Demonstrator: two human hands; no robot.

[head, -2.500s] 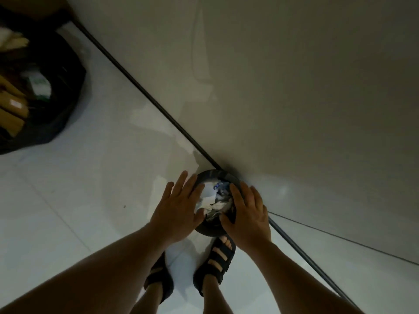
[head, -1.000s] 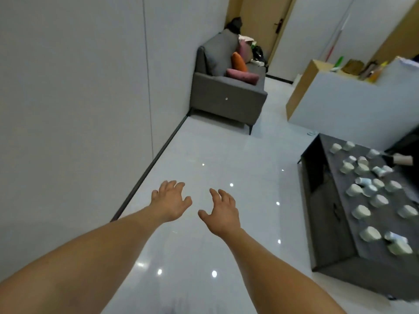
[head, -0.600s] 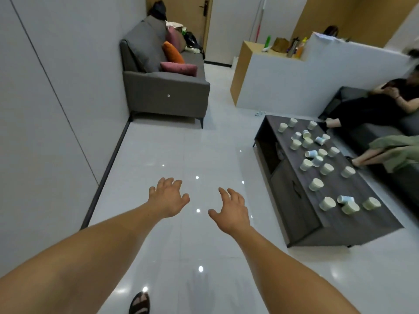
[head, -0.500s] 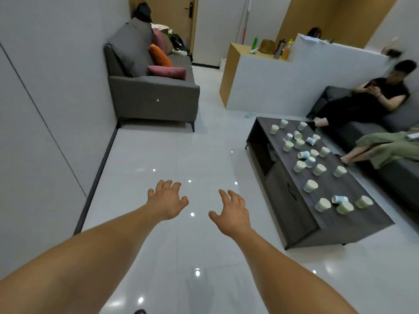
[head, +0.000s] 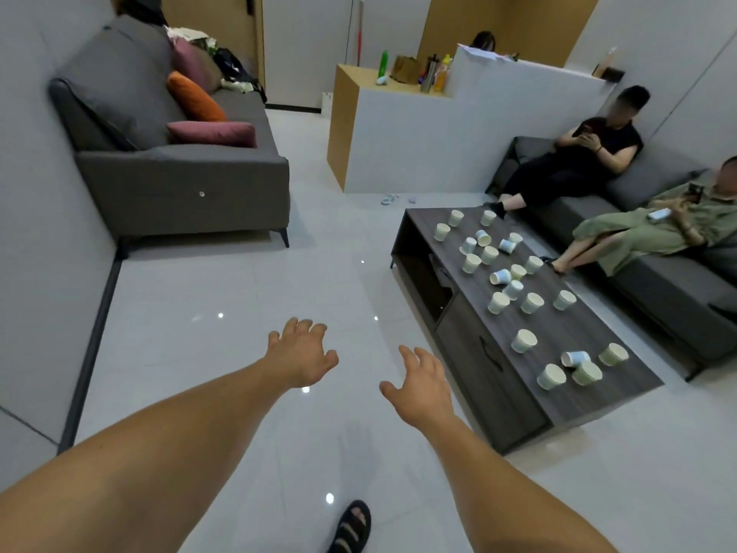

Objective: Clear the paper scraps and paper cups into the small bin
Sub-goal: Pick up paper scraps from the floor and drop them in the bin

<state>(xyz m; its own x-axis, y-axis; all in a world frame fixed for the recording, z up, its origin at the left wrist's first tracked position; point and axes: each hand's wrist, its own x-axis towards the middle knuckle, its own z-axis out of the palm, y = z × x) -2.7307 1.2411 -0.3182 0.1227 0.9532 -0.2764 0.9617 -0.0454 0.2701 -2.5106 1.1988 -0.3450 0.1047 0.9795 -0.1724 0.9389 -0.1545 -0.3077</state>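
Several pale paper cups lie scattered over a dark low coffee table to my right, some upright, some tipped on their sides. My left hand and my right hand are both stretched out in front of me over the white floor, fingers spread and holding nothing. The right hand is nearer the table's front corner. The small bin is out of view.
A grey sofa with cushions stands against the left wall. Two people sit on a second sofa behind the table. A white and wood counter is at the back. My sandalled foot shows below.
I turned away from the small bin by the wall, where both hands pressed on scraps, to face the room. The table with cups has come closer and more central.
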